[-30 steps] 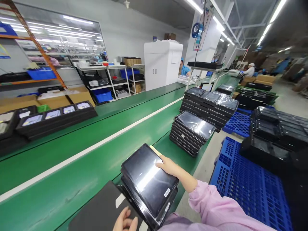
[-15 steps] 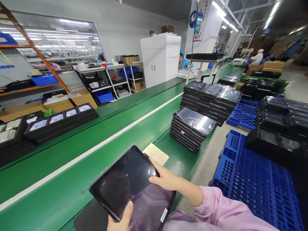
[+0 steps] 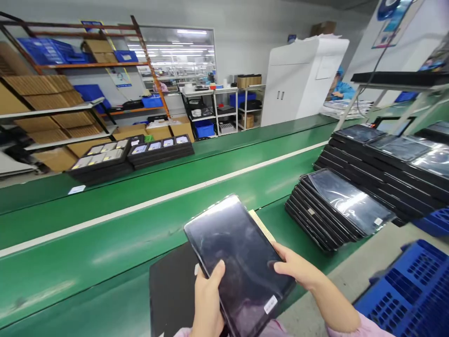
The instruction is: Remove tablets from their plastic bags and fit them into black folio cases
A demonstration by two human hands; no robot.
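Note:
A black tablet (image 3: 242, 262) with a glossy screen and a white label near its lower edge is held up between both hands. My left hand (image 3: 206, 295) grips its left edge, thumb on the screen. On the right edge, my right hand (image 3: 298, 269) is closed with its thumb over the glass; its fingers go behind. Beneath the tablet lies a flat black mat (image 3: 171, 290) on the green bench. A yellow dotted sheet (image 3: 262, 225) peeks out past the tablet's right edge. Close by on the right stands a pile of flat black-edged panels (image 3: 336, 206).
Taller stacks of black trays (image 3: 379, 164) stand farther right. A green conveyor (image 3: 140, 224) with a white line runs across. Foam trays with boxes (image 3: 159, 152) sit on its far side. Blue pallets (image 3: 407, 281) lie at the lower right. Another person (image 3: 342, 89) sits beyond the conveyor.
The view has swung left, so the bench things appear farther right. The tablet is turned more upright, and my left hand shows more along its left edge. Both hands keep their hold.

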